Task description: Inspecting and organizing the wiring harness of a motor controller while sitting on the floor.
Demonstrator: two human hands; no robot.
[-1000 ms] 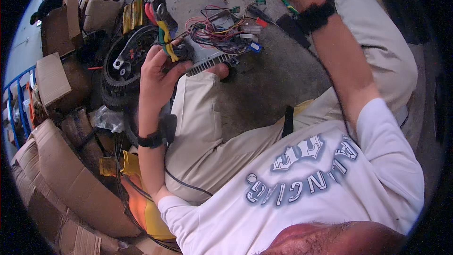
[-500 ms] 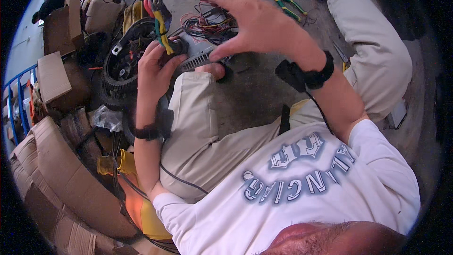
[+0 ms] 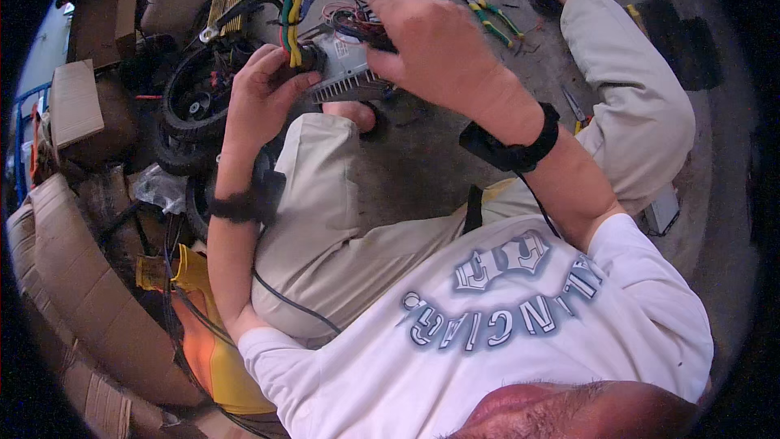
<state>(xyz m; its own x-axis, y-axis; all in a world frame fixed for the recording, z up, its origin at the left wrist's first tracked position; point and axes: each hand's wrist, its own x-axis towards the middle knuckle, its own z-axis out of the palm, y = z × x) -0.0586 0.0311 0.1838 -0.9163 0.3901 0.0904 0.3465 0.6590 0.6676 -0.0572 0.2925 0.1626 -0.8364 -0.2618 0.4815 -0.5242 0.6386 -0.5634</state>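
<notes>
A silver metal box with cooling fins (image 3: 345, 73), like a motor controller, is held up over the floor. Thick yellow, green and red cables (image 3: 292, 20) rise from its left end. My left hand (image 3: 264, 97) is closed at that end, thumb and fingers pinching the cables near their black base. At the box's right side is my right hand (image 3: 443, 45), its fingers stretched out and apart from the thumb. Between that thumb and those fingers lies a bundle of thin dark and red wires (image 3: 353, 20). The right fingertips are slightly blurred.
Black tyred wheels (image 3: 191, 106) and a yellow finned block (image 3: 227, 12) lie left of my hands. Pliers with green-yellow handles (image 3: 491, 20) lie on the floor at the far right, another tool (image 3: 575, 110) nearer my knee. Cardboard (image 3: 106, 293) fills the left side.
The box has tilted so more of its labelled top shows, and the cables stand more upright. My right hand has lowered closer around the thin wires. My left hand keeps its grip.
</notes>
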